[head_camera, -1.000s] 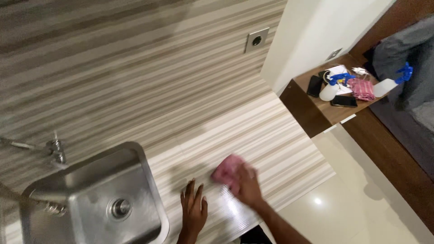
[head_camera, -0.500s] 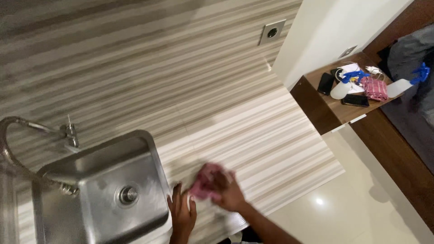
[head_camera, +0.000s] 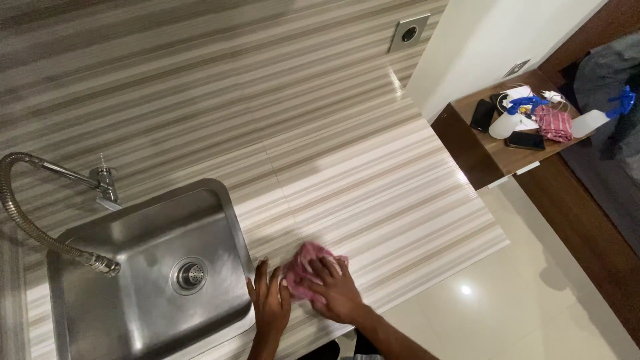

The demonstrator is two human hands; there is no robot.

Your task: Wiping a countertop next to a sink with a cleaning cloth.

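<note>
My right hand (head_camera: 339,292) lies palm-down on a pink cloth (head_camera: 304,268), fingers spread and pressing into it, so the cloth is pinned flat under the hand rather than balled in a fist. The cloth is bunched, slightly blurred, and sits on the striped countertop (head_camera: 347,167) near its near edge, just right of the sink's front right corner. My left hand (head_camera: 269,305) rests flat just left of the cloth, fingers released and extended toward the far side, its fingertips at the cloth's left edge; I cannot tell whether they touch it. This hand lies on the narrow strip of counter at the rim of the stainless steel sink (head_camera: 100,230).

The sink basin is to the left, with a round drain strainer (head_camera: 189,275) in its floor. A faucet (head_camera: 103,183) stands at the sink's far rim, and a flexible metal hose (head_camera: 40,230) curves from the left down over the basin.

On the far wall, in the same striped finish, is a wall socket (head_camera: 409,32). To the far right a wooden side table (head_camera: 487,150) carries a white spray bottle with a blue trigger (head_camera: 508,119), a dark phone (head_camera: 483,115), a second phone (head_camera: 525,141), and a pink checked cloth (head_camera: 555,124). A second spray bottle (head_camera: 600,117) lies at its right end. Glossy floor tile (head_camera: 533,293) lies to the near right.
</note>
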